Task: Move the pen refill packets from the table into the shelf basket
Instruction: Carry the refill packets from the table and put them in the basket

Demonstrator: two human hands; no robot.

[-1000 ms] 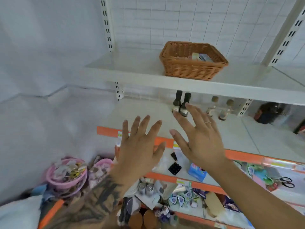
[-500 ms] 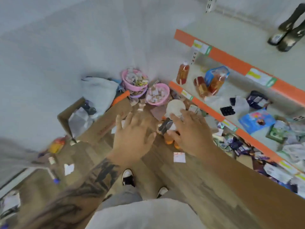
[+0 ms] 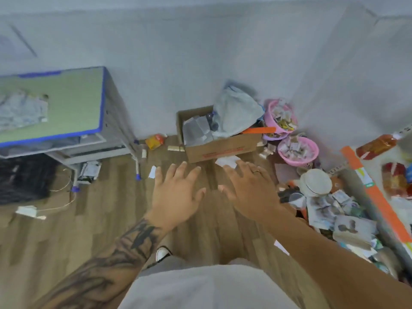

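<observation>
Hands: your left hand (image 3: pixel 176 195) and right hand (image 3: pixel 249 192) hover side by side above the wooden floor (image 3: pixel 111 219), fingers spread, each grip apart and holding nothing.
Packets: the pen refill packets (image 3: pixel 22 110) appear to be the pale heap on the green counter (image 3: pixel 73 101) at far left, too blurred to confirm.
Key relation: the heap lies well apart, left of and beyond both hands; your left hand is the nearer one.
Long axis: cannot tell from this blur.
Basket: the shelf basket is out of view.
Clutter: a cardboard box (image 3: pixel 218 146) and pink tubs (image 3: pixel 296 150) sit beyond your fingers.
</observation>
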